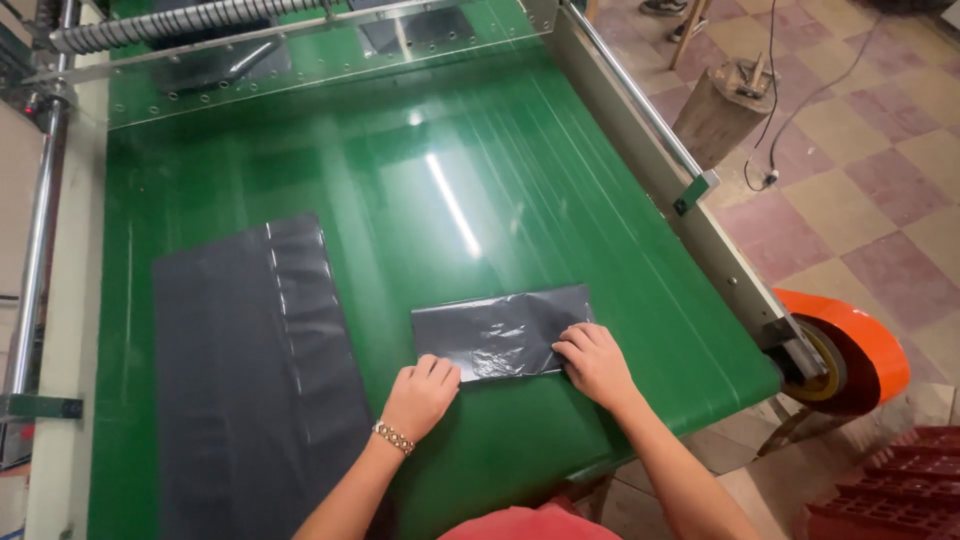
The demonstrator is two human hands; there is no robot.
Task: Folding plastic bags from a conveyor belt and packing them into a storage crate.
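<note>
Both hands press flat, the left hand (420, 395) and right hand (595, 362) pinning the small folded black bag (500, 335) on the green conveyor belt (520, 200) (gripping nothing), seemingly to hold its fold, beside a larger black sheet (250, 370).

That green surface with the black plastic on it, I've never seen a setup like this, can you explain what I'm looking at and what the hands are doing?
This one picture comes from a camera worn on a person's head, looking down at their own two bare hands. The green surface is a wide belt on a machine with metal side rails. Two dark plastic pieces lie on it: a large flat sheet at the left, and a small folded bag in the middle. The left hand, with a bracelet on its wrist, rests at the bag's near left corner. The right hand presses flat on its right end. Neither hand lifts it. An orange roller sits at the belt's right corner.
</note>
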